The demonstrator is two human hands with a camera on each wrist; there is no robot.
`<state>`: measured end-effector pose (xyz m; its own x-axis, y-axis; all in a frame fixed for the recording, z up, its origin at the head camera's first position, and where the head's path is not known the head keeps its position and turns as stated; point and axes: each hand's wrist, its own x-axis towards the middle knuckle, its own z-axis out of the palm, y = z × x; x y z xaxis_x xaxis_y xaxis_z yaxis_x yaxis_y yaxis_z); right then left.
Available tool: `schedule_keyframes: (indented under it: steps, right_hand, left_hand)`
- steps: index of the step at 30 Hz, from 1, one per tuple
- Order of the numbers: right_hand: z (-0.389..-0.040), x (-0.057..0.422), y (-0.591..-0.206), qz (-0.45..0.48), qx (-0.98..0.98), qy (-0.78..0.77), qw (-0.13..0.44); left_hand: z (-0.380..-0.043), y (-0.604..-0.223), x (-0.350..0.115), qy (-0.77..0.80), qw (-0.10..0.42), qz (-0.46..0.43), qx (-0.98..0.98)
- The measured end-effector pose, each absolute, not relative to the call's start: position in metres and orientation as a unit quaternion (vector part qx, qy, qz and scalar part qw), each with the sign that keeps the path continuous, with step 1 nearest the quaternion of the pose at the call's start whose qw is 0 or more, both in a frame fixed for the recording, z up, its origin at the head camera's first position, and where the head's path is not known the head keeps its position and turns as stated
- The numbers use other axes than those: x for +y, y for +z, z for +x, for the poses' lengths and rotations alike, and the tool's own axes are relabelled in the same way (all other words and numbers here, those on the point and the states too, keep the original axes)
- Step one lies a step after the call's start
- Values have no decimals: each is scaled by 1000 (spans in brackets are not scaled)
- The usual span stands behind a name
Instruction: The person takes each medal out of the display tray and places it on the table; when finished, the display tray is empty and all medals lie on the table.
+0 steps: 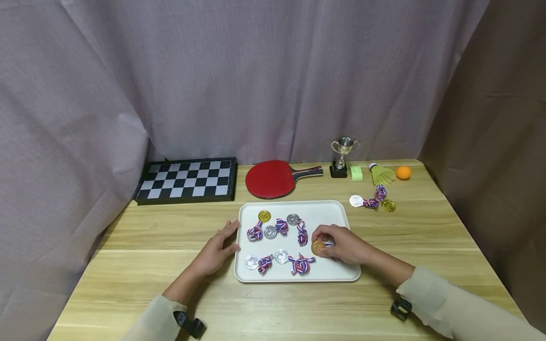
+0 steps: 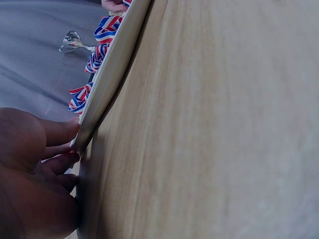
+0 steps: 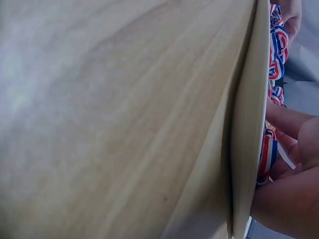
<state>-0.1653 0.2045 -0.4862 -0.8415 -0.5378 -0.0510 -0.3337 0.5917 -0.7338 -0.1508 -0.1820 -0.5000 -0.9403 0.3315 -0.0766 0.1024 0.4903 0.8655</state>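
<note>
On the right part of the white tray (image 1: pixel 298 278), my right hand (image 1: pixel 343 244) pinches a gold medal (image 1: pixel 317 247) between thumb and fingers. Its striped ribbon (image 3: pixel 267 155) is bunched under the palm and partly hidden. My left hand (image 1: pixel 215 251) rests at the tray's left edge, fingers extended, with fingertips and thumb touching the rim (image 2: pixel 107 79). Several other medals lie in the tray, each with a knotted red, white and blue ribbon: a gold medal (image 1: pixel 264 216) at the back left, and silver ones, among them a silver medal (image 1: pixel 281 256) near the front.
Right of the tray lie a silver medal (image 1: pixel 356 201) and a gold medal (image 1: pixel 388 205) with ribbons. Behind stand a chessboard (image 1: pixel 187 180), a red table tennis paddle (image 1: pixel 270 179), a trophy cup (image 1: pixel 341 156), a green block (image 1: pixel 356 173), a shuttlecock (image 1: pixel 381 174) and an orange ball (image 1: pixel 403 172).
</note>
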Motion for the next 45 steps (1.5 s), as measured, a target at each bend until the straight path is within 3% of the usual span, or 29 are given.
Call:
schedule_keyframes:
  steps: [20,38,45]
  right_hand:
    - [-175,234,-465,-121,816,-550,132]
    - [-203,410,-467,33,839,-544,1]
    - [-217,441,-483,72,896,-438,-18]
  left_hand:
    - [-151,-498,-182,490,114,129,855]
    - [-150,-498,-181,496,116,119,852]
    - [-150,-500,-181,496,116,115,853]
